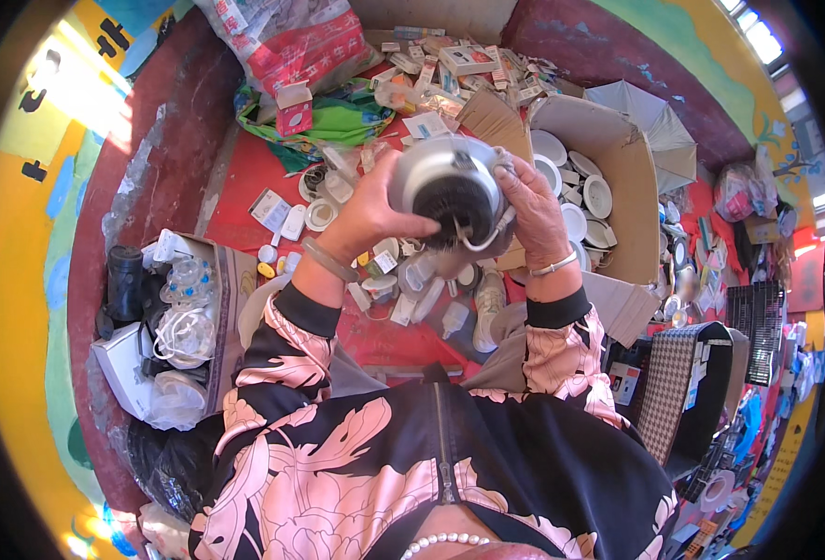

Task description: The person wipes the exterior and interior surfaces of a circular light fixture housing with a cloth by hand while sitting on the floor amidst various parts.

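Note:
My left hand (367,210) and my right hand (538,210) hold a round recessed downlight (416,157) between them, in front of my body. It has a pale, wide rim and a black finned heat sink (447,199) turned towards me. My left thumb lies across the heat sink. A short white cable (486,243) curls out of it beside my right hand. Something grey and crumpled, perhaps a cloth (503,159), sits under my right fingers. Below the downlight, loose white plastic fittings (419,269) lie on the red floor covering (384,350).
To the right stands an open cardboard box (626,210) with round white light panels (598,196). Ahead are a pile of small cartons (468,59), a printed woven sack (300,49) and a grey umbrella (643,119). A filled carton (234,301) stands left, by the low maroon wall (153,161).

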Motion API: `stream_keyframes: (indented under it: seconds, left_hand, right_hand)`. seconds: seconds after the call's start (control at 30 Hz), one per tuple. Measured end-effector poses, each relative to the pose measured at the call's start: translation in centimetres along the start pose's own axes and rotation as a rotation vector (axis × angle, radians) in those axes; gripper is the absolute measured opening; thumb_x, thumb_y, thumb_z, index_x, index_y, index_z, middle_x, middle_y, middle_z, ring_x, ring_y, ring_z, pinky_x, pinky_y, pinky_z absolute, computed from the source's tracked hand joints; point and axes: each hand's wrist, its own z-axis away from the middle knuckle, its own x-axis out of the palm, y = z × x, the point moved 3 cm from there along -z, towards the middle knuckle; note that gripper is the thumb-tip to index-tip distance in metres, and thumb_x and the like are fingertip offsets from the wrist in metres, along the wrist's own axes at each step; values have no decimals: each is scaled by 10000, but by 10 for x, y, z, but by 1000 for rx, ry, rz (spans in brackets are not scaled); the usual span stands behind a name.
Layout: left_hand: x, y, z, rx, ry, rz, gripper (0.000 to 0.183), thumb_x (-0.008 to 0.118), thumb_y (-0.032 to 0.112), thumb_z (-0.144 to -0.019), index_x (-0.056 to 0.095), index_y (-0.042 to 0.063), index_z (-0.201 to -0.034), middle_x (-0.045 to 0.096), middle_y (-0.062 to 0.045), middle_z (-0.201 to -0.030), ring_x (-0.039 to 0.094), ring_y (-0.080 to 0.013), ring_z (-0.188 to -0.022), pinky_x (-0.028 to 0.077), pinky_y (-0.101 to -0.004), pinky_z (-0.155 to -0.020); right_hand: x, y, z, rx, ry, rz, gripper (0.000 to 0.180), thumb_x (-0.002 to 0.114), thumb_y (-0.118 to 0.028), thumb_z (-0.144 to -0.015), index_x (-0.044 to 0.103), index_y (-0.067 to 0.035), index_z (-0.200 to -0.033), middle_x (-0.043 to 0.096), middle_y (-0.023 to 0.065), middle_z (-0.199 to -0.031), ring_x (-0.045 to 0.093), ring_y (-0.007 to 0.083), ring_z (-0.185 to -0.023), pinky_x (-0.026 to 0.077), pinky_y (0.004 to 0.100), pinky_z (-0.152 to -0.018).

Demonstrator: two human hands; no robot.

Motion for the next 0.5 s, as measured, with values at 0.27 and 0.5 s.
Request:
stream_keyframes:
  seconds: [0.27,0.5]
  left_hand:
    - [-3,1,-9,-8,15,79,842,852,127,-596,395,26,-1296,529,-98,-1170,529,-191,-1099,415,-320,-962]
    - [18,-25,-12,-61,157,576,696,784,91,-726,390,13,-1295,540,-101,-1202,537,-189,-1122,422,-349,-989]
  right_hand:
    - [-1,12,-6,48,50,-80,247,554,-87,-939,586,32,-1153,657,55,-1011,632,107,-867,513,222,-764]
    - [0,22,-9,-121,379,-355,200,514,-94,-961,587,-21,-1133,662,42,-1008,635,126,-881,518,253,-785]
